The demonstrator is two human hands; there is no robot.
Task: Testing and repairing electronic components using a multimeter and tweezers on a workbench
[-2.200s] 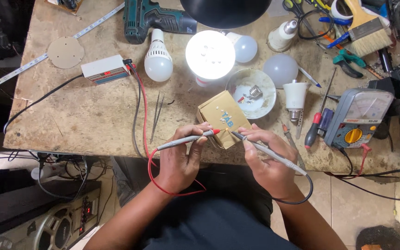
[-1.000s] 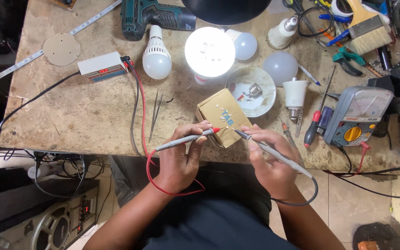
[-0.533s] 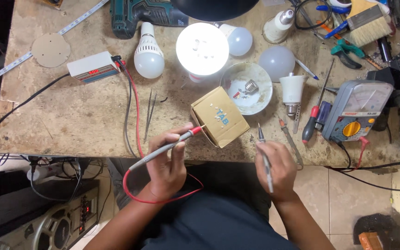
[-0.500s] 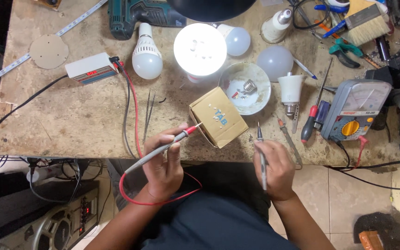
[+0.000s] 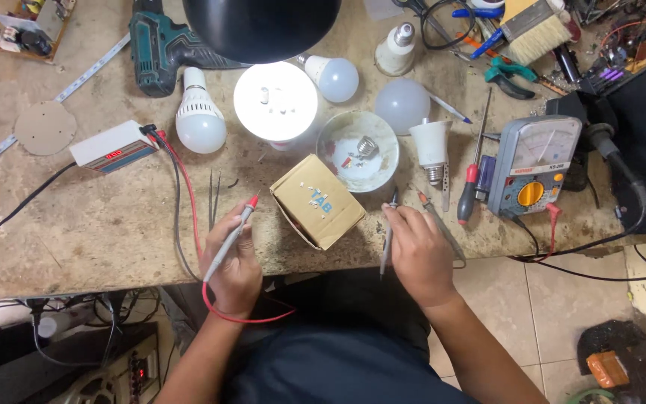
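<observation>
Cardboard, in the shape of a small tan box (image 5: 317, 200), sits tilted at the near edge of the table (image 5: 76, 232), between the two hands and touching neither. The left hand (image 5: 235, 265) is closed round a probe with a red tip (image 5: 230, 238), its point aimed up and to the right, just short of the box's left corner. The right hand (image 5: 420, 251) is closed round a dark-tipped probe (image 5: 388, 228), held nearly upright just right of the box. A red lead (image 5: 242, 318) loops off the table edge below the left wrist.

Judging by this, the probing step is paused, with both tips lifted clear of the box. Any fresh contact would call for bringing both points inward together onto whatever small parts lie on the box top; these are too small to tell.

Room is tight on the far side: a lit bulb disc (image 5: 275, 101), a white bowl (image 5: 357, 141) and a bulb base (image 5: 431, 150) crowd close behind the box. To the right, a red-handled screwdriver (image 5: 469, 187) and an analogue meter (image 5: 534, 164) hem in the right hand. Left of the box the stone top is barer, apart from tweezers (image 5: 213, 196) and wires. The box slightly overhangs the near edge, so a push toward the person could tip it off.
</observation>
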